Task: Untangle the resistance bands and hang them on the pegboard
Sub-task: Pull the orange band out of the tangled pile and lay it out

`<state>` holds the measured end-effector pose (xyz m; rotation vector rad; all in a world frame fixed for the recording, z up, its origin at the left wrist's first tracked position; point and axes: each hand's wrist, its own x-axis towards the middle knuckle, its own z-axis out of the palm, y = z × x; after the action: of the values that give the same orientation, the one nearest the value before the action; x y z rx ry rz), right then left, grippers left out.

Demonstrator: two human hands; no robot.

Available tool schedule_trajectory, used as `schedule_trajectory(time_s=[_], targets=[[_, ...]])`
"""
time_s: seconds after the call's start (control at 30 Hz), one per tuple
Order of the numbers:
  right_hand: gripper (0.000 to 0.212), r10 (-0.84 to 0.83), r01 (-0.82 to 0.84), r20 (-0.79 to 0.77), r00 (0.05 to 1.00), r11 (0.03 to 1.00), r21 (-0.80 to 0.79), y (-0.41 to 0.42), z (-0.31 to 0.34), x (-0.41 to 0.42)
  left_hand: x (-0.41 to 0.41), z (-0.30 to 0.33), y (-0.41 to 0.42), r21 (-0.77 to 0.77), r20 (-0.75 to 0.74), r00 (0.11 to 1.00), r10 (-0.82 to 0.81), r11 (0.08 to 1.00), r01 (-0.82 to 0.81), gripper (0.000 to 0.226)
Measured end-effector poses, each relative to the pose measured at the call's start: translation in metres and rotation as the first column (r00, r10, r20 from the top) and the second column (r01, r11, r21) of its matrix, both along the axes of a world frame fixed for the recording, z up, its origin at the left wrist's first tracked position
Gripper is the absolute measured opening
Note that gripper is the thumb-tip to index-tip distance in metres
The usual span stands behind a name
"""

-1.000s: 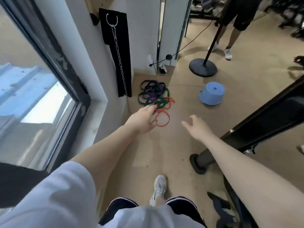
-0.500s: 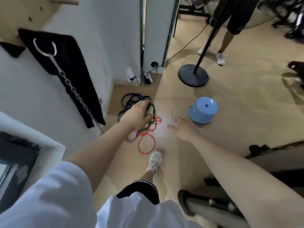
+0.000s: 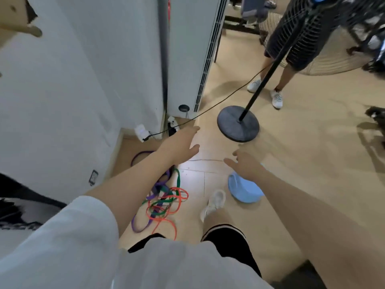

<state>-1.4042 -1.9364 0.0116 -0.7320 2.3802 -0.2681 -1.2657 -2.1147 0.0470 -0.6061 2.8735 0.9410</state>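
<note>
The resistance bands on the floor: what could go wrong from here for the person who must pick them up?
1. The resistance bands lie in one tangled heap of orange, green and purple loops close to the person's white shoe; a foot could catch in a loop.
2. A black cable runs across the floor to the wall sockets, just beyond the open left hand; it could trip someone.
3. The blue stool lies under the open right hand, in the way.

Resistance bands (image 3: 162, 202) lie on the floor (image 3: 291, 163), left of stool (image 3: 243, 191).
</note>
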Motion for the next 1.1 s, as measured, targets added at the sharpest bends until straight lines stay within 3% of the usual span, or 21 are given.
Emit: schedule_trajectory(time_s=[0.27, 0.43, 0.6, 0.73, 0.8, 0.93, 1.1], targets=[[0.049, 0.334, -0.327, -0.052, 0.941, 0.939, 0.106, -0.155, -0.036, -0.201, -0.142, -0.036, -0.094, 0.048, 0.022, 0.961, 0.277, 0.960, -0.277, 0.048], [0.056, 0.628, -0.631, 0.082, 0.774, 0.756, 0.174, -0.272, -0.023, -0.267, -0.199, -0.034, -0.158, 0.094, 0.103, 0.860, 0.500, 0.856, -0.509, 0.054], [0.048, 0.834, -0.854, 0.187, 0.519, 0.493, 0.167, -0.340, -0.023, -0.246, -0.182, -0.030, -0.168, 0.138, 0.123, 0.573, 0.810, 0.558, -0.818, 0.057], [0.041, 0.900, -0.953, 0.316, 0.299, 0.264, 0.148, -0.336, -0.038, -0.200, -0.140, -0.038, -0.132, 0.151, 0.135, 0.328, 0.935, 0.308, -0.939, 0.057], [0.036, 0.920, -0.981, 0.357, 0.158, 0.106, 0.162, -0.320, -0.049, -0.174, -0.117, -0.042, -0.099, 0.161, 0.139, 0.211, 0.968, 0.188, -0.969, 0.057], [0.040, 0.906, -0.976, 0.423, -0.024, -0.112, 0.185, -0.271, -0.065, -0.117, -0.073, -0.058, -0.013, 0.190, 0.221, 0.014, 0.975, -0.029, -0.981, 0.055], [0.033, 0.878, -0.967, 0.451, -0.162, -0.233, 0.107, -0.220, -0.094, -0.068, -0.043, -0.090, 0.066, 0.223, 0.312, -0.178, 0.933, -0.254, -0.941, 0.046]])
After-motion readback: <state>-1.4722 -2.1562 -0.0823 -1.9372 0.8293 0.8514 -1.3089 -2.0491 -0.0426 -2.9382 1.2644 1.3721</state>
